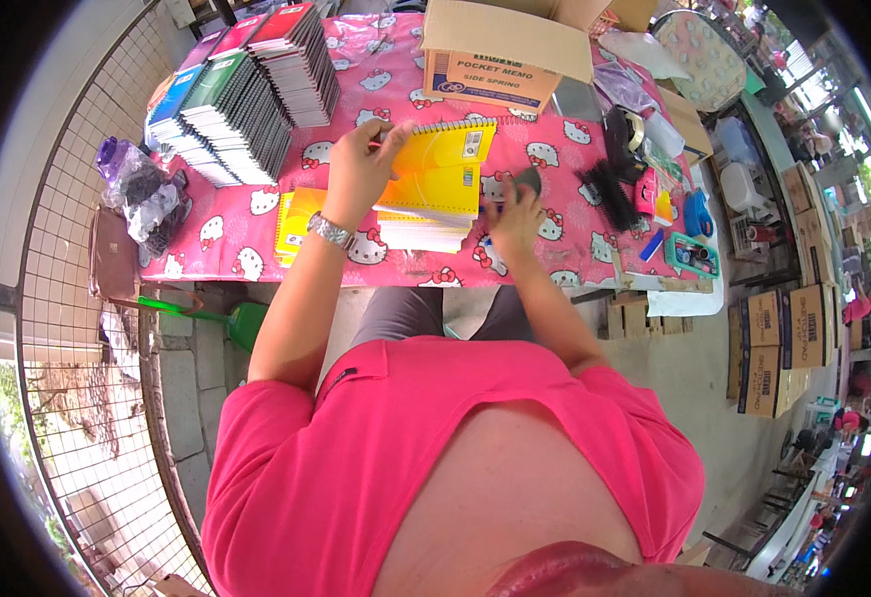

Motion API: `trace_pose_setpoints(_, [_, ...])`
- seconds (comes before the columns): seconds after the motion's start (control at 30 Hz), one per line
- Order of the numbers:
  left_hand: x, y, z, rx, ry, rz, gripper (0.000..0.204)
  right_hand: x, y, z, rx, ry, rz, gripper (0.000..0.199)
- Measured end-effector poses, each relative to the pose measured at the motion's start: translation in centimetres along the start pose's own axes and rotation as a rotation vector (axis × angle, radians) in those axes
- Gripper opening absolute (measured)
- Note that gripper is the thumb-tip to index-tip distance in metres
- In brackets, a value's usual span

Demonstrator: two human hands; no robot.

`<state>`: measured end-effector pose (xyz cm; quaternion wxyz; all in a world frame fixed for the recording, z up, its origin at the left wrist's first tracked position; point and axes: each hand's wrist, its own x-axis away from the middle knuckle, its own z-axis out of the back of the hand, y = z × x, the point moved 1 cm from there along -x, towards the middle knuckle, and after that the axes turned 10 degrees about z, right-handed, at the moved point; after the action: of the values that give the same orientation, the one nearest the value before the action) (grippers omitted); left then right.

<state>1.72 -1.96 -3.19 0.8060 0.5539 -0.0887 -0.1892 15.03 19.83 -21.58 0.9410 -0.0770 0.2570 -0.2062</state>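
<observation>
Pink sleeves nearest; left hand (356,174) fingers pinch yellow spiral notebook (442,164); right hand (517,221) fingers grip dark object.

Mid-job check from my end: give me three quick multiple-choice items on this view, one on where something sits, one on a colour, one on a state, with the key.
1. Where does the open cardboard box stand?
A. At the far edge of the table, beyond the yellow notebooks
B. On the floor under the table
C. On the fanned notebook stacks

2. What colour is the cover of the spiral notebook under the left hand?
A. Green
B. Yellow
C. White

3. What is the state of the right hand?
A. Resting flat and empty
B. Out of view
C. Closed on a small dark tool

Key: 1 A, the box sits on the pink tablecloth behind the pile. 2 B, the cover is bright yellow. 3 C, the fingers wrap a small dark object beside the yellow pile; what it is cannot be told.
</observation>
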Motion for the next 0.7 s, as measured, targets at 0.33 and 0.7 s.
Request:
trace_pose_setpoints(0.33, [-0.4, 0.9, -0.9, -0.029, 0.175, -0.188, 0.028, 4.2, 2.2, 0.4, 0.081, 0.074, 0.208, 0.062])
trace_pose_setpoints(0.7, [-0.4, 0.9, -1.5, -0.038, 0.192, -0.226, 0.018, 4.6, 3.7, 1.6, -0.246, -0.135, -0.050, 0.064])
